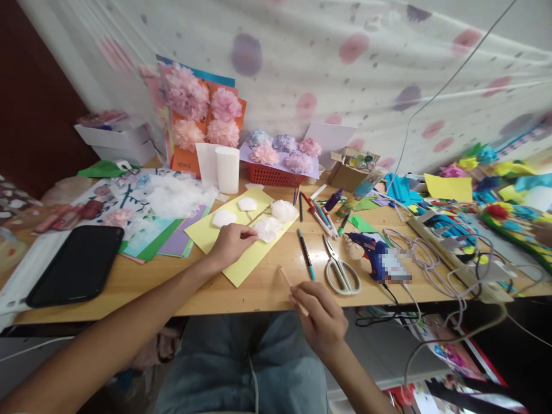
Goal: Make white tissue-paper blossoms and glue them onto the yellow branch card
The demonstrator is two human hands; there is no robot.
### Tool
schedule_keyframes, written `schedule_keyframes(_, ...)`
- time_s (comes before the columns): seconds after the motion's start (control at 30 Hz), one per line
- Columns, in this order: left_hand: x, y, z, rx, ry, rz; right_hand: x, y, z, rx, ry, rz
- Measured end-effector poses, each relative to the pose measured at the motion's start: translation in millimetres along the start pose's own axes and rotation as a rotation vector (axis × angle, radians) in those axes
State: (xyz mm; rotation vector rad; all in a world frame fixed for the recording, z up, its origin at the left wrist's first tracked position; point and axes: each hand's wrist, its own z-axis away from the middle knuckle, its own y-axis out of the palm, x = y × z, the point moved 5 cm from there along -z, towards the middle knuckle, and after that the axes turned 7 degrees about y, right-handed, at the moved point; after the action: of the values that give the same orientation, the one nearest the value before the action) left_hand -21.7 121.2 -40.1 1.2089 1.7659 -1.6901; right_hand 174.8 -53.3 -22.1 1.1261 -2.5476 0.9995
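On the wooden table point(267, 287) lies a yellow sheet point(238, 270), turned at an angle. It bears two fluffy white blossoms point(268, 229) at its right, two flat white pieces point(223, 218) at its left and brown stem lines between them. My left hand point(233, 244) rests over the sheet's lower middle, thumb and finger pinched at the edge of the nearer blossom; what is between them is too small to name. Near the table's front edge, right of the sheet, my right hand point(321, 316) holds a thin wooden stick point(285, 277) that points up and left.
Scissors point(341, 270), a marker point(306, 254) and a blue glue gun point(375, 256) with cables lie to the right. A black tablet point(77, 264) and white cotton point(175, 195) are at the left. Behind stand a white roll point(227, 169) and a red basket point(273, 175).
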Motion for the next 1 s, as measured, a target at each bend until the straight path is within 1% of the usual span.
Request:
schedule_keyframes(0.07, -1, 0.0, 0, 0.013, -0.002, -0.013, -1, 2, -15, -0.143, 0.139, -0.026)
schedule_keyframes(0.1, -2, 0.1, 0, 0.016, -0.003, -0.024, -2, 5, -23, -0.189, 0.191, -0.047)
schedule_keyframes(0.13, -2, 0.3, 0, 0.019, -0.006, -0.035, -2, 8, -30, -0.222, 0.23, -0.067)
schedule_keyframes(0.2, -3, 0.8, -1, 0.015, -0.008, -0.053, -4, 17, -44, -0.245, 0.274, -0.105)
schedule_keyframes(0.3, -2, 2.6, -2, 0.009, 0.009, -0.055, -9, 31, -57, -0.218, 0.313, -0.119)
schedule_keyframes(0.47, -4, 2.9, -2, 0.016, 0.053, -0.078, -19, 45, -63, -0.173, 0.358, -0.111)
schedule_keyframes(0.6, -7, 1.5, -2, 0.023, 0.062, -0.113, -21, 48, -65, -0.16, 0.343, -0.102)
schedule_keyframes(0.77, -5, 4.5, -3, 0.045, 0.092, -0.146, -24, 52, -65, -0.132, 0.344, -0.082)
schedule_keyframes(0.9, -4, 5.0, -4, 0.036, 0.063, -0.143, -25, 54, -63, -0.136, 0.345, -0.07)
schedule_keyframes(1.0, -7, 4.5, -4, 0.039, 0.072, -0.137, -26, 55, -62, -0.141, 0.343, -0.074)
